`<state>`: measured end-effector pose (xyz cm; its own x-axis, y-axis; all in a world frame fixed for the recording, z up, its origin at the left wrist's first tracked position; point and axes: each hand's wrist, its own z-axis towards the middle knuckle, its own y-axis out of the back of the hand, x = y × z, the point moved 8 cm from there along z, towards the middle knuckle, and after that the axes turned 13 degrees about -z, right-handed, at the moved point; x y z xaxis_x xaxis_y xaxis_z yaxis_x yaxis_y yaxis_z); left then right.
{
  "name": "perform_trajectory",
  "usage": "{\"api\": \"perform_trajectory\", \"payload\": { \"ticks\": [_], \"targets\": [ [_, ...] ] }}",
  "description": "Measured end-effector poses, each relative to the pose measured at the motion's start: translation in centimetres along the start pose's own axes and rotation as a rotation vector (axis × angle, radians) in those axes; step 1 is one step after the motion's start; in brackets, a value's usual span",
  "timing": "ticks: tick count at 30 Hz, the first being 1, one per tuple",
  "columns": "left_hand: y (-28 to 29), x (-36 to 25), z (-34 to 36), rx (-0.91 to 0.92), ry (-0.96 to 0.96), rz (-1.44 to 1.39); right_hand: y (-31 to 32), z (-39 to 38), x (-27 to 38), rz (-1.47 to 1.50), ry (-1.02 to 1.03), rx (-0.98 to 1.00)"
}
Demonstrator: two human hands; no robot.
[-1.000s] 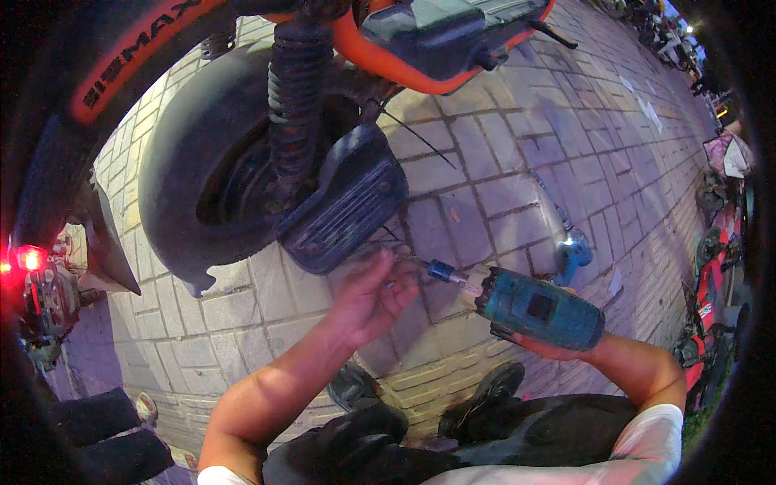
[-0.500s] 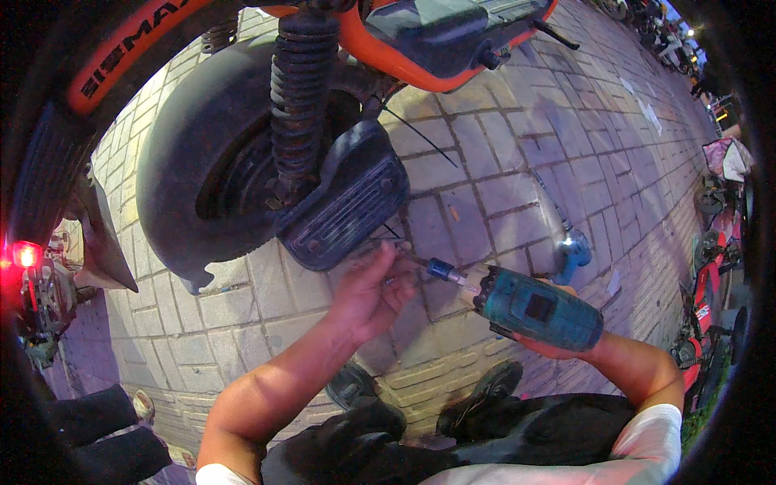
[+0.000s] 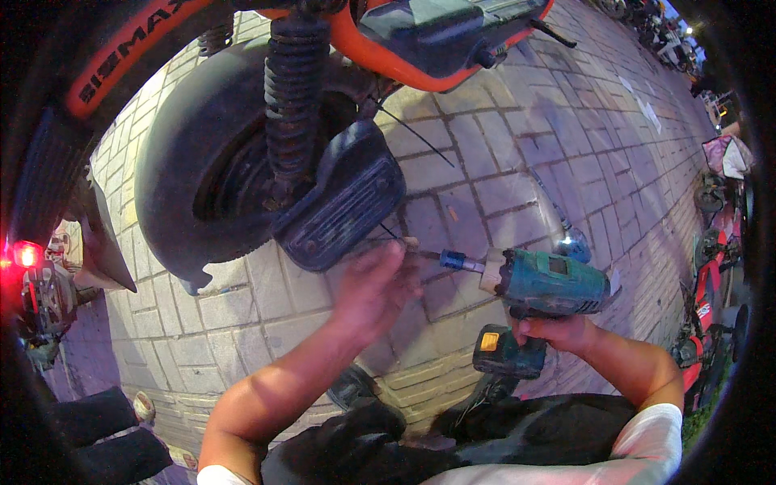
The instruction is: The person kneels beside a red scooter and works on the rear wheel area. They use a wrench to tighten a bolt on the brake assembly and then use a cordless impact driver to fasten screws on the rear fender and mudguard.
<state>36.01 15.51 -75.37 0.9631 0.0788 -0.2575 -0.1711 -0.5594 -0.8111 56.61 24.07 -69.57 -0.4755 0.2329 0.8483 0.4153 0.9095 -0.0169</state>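
Observation:
My right hand [image 3: 558,330] grips a teal cordless drill [image 3: 558,281] by its handle, the battery foot hanging below. A blue-collared bit holder [image 3: 461,260] at its nose points left toward my left hand [image 3: 376,287]. That hand is closed and slightly blurred, its fingertips just beyond the end of the bit; what they pinch is too small to make out. Right beside it is a ribbed black plastic cover [image 3: 347,202] on an orange scooter [image 3: 432,77]. Behind the cover are the scooter's black wheel [image 3: 174,178] and coil-spring shock [image 3: 293,105].
A thin black cable [image 3: 416,133] sticks out from the scooter above the paving. On the bricks to the right lies a blue tool [image 3: 572,245]. Another person's dark-trousered legs [image 3: 97,432] are at lower left. Red vehicles [image 3: 703,311] stand along the right edge.
The drill has swung and rolled in my right hand, so its handle and battery now show. Its nose has moved slightly right, away from my left hand, which stays near the cover.

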Motion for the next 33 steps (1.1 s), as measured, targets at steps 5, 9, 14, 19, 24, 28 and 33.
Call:
{"api": "perform_trajectory", "payload": {
  "ticks": [5, 9, 14, 19, 24, 28, 33],
  "targets": [
    [-1.0, -0.1, 0.2, 0.123, -0.019, -0.079, 0.1, -0.5, 0.1, 0.002, -0.01, -0.054],
    [-0.5, 0.6, 0.5, 0.122, 0.089, -0.142, 0.3, -0.2, 0.1, -0.014, 0.012, -0.065],
    [2.3, -0.3, 3.4, 0.01, 0.012, -0.317, 1.5, 0.4, 2.2, -0.031, 0.022, -0.183],
    [2.0, -0.9, 4.2, -0.044, -0.072, -0.346, 2.8, 1.6, 5.6, -0.1, 0.092, -0.196],
    [1.4, -1.3, 4.0, 0.015, -0.083, -0.407, 3.0, 3.0, 7.0, -0.113, 0.029, -0.239],
    [1.6, -1.0, 4.3, -0.019, -0.037, -0.476, 2.7, 4.0, 7.8, -0.132, 0.025, -0.197],
    [1.8, -1.2, 4.4, -0.024, -0.068, -0.466, 2.3, 4.8, 9.2, -0.236, 0.007, -0.188]
  ]
}}
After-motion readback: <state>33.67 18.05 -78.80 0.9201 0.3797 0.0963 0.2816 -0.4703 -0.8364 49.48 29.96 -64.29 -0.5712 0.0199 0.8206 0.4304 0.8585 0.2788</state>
